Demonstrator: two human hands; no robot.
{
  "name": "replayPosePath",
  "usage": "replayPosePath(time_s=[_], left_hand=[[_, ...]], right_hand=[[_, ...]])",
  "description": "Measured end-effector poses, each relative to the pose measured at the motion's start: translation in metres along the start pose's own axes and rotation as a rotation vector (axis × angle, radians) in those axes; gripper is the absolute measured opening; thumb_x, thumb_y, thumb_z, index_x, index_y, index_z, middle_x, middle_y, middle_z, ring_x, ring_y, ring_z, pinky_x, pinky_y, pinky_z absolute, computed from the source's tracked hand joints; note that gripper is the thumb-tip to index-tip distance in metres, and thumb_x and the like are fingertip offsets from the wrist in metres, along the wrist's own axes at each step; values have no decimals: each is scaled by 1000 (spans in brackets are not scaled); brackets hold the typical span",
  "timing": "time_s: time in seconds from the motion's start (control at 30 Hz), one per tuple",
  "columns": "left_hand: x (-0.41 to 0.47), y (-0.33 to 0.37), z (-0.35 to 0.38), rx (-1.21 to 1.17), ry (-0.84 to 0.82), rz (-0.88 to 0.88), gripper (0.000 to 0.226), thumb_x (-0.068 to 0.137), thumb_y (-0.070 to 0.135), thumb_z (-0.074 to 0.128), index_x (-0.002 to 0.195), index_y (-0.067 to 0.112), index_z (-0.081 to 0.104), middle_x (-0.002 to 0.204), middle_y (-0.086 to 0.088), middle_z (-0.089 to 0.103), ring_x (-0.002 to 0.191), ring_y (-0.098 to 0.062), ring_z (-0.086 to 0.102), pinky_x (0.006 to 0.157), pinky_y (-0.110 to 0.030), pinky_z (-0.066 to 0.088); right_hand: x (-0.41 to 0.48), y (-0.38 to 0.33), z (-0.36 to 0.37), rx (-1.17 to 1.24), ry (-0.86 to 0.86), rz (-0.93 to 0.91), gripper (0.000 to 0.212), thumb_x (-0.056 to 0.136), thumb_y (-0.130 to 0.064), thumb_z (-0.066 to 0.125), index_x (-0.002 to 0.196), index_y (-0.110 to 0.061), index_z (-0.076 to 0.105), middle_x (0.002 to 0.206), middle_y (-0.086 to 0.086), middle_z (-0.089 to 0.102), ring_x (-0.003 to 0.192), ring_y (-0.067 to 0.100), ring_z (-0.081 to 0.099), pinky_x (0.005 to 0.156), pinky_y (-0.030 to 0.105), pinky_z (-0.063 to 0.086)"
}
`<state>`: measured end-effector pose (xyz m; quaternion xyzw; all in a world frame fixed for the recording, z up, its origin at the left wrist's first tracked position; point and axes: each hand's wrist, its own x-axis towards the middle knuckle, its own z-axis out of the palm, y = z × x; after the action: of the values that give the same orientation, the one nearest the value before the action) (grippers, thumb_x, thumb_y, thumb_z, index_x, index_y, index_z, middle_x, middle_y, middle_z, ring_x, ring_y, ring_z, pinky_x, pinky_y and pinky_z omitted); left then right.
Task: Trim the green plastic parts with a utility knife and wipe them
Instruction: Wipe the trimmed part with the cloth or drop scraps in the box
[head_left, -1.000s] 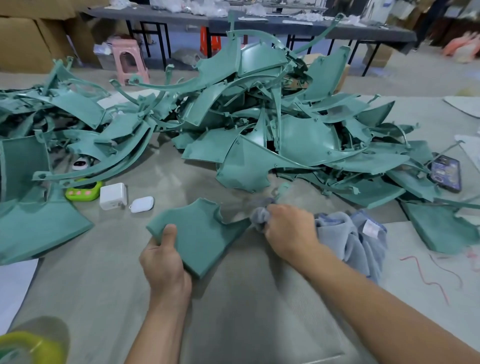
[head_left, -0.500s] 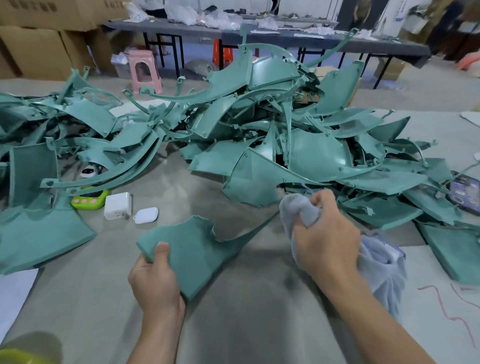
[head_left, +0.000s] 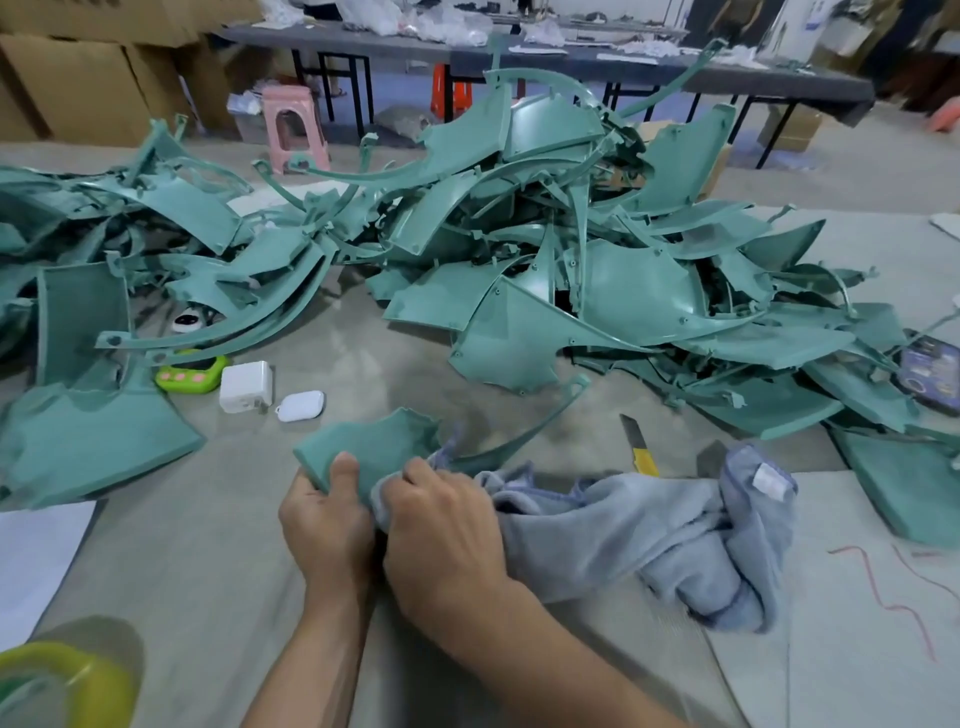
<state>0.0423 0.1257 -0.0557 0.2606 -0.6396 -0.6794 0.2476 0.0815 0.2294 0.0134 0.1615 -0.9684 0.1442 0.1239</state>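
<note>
wipe | your left hand (head_left: 324, 525) grips green part (head_left: 374, 447) | your right hand (head_left: 441, 540), bunching cloth (head_left: 623, 530), swept back from its tip — probably another pass | utility knife (head_left: 638, 447) idle mid-bench

Both bare forearms reach in from the near edge and converge, bringing the hands close side by side. The left hand (head_left: 327, 519) grips the near corner of a green plastic part (head_left: 374, 447), thumb laid on top. The right hand (head_left: 441, 535), knuckles up, curls its fingers round a bunched grey-blue cloth (head_left: 649, 525), holding it against that part.
</note>
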Motion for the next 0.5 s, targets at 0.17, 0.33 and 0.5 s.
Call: replayPosePath(time_s=[0.17,0.33,0.5], left_hand=[[0,3,-3,12,-5,-35,18,94,28,66,78,20,70,68,9,72,62,-10,64,62,-30,54],[-14,8,0,-25,-78,76,22,94,25,64,74,26,72,60,16,67,51,4,52,49,-15,45],[-11,2,-3,7,-102,93,19,86,40,61,73,28,69,57,14,62,51,2,47,48,-24,43]], right_hand=[[10,-5,7,137,108,14,6,76,-12,65,71,-15,63,73,4,58,61,27,56,58,31,27],[50,1,8,172,143,205,11,88,-17,55,96,-15,62,97,6,61,80,29,58,66,34,28],[67,1,3,322,13,308,14,82,-18,61,95,-19,62,96,-1,56,82,26,53,69,33,32]])
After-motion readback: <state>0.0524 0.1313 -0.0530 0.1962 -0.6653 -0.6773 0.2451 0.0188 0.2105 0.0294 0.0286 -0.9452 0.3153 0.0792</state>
